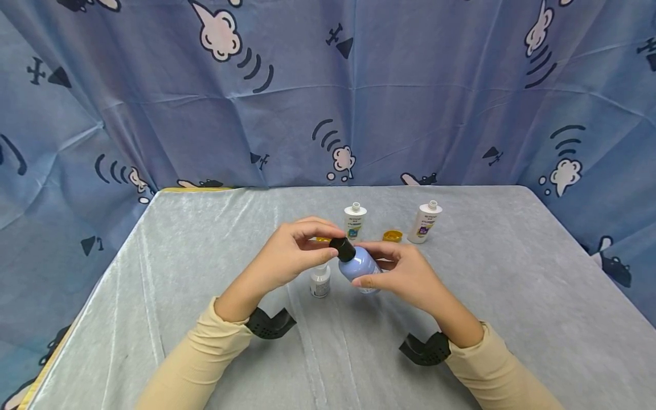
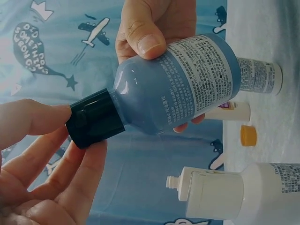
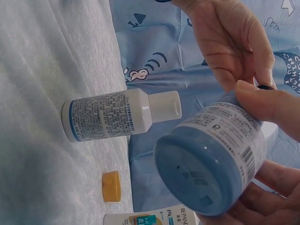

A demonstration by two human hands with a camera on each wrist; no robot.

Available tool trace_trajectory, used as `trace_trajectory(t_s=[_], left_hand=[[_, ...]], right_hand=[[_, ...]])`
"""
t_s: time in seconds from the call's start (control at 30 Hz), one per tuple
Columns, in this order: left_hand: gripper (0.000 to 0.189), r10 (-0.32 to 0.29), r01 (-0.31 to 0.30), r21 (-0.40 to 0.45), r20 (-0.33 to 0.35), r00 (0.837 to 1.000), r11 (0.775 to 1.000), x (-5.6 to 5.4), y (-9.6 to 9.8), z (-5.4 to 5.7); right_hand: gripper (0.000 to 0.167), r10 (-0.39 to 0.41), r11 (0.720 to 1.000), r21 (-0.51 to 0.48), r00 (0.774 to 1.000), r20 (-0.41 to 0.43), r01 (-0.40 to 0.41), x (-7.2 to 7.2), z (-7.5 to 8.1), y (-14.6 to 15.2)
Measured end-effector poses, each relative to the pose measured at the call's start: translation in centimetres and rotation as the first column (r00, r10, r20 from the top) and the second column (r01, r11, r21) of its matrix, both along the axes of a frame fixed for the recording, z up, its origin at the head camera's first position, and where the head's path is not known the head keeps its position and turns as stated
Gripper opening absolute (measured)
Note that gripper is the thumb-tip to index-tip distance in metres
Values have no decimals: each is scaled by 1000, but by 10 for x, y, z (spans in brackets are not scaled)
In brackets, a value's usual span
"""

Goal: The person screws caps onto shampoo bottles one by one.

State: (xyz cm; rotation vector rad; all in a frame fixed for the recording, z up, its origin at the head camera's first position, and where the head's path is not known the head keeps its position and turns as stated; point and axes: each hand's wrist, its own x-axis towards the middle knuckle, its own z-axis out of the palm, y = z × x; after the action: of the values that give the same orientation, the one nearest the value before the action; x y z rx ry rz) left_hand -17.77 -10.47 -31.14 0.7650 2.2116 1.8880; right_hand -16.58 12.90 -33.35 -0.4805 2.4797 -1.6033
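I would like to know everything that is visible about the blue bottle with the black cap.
The blue bottle looks like smooth, glossy plastic, with rounded shoulders. A pale label carries dark print and a barcode. Its black cap is on; how tightly, I cannot tell. It is held tilted above the grey table, cap toward the upper left in the head view. The right hand grips its body; the left hand pinches the cap.
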Motion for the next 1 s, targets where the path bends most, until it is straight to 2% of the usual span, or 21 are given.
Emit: trace_trajectory(t_s=[0.13, 0.27, 0.37, 0.5, 0.7, 1.0], left_hand=[[37, 7, -8, 16, 87, 996, 1000, 1, -2, 3], [42, 86, -85, -16, 181, 980, 996, 1, -4, 7], [36, 141, -129, -80, 168, 976, 988, 1, -4, 7], [28, 162, -144, -121, 151, 975, 982, 0, -2, 6], [24, 140, -125, -108, 134, 981, 986, -1, -1, 4], [28, 49, -42, -65, 121, 991, 997, 1, -1, 4]], right_hand=[[55, -4, 1000, -3, 1000, 1, 4, 0, 1, 0], [55, -17, 1000, 11, 1000, -1, 17, 1, 3, 0], [55, -20, 1000, 13, 1000, 1, 20, 1, 4, 1], [55, -15, 1000, 2, 1000, 1, 15, 1, 3, 1], [55, -14, 1000, 5, 1000, 3, 14, 1, 3, 1], [54, -12, 1000, 7, 1000, 3, 11, 2, 3, 1]])
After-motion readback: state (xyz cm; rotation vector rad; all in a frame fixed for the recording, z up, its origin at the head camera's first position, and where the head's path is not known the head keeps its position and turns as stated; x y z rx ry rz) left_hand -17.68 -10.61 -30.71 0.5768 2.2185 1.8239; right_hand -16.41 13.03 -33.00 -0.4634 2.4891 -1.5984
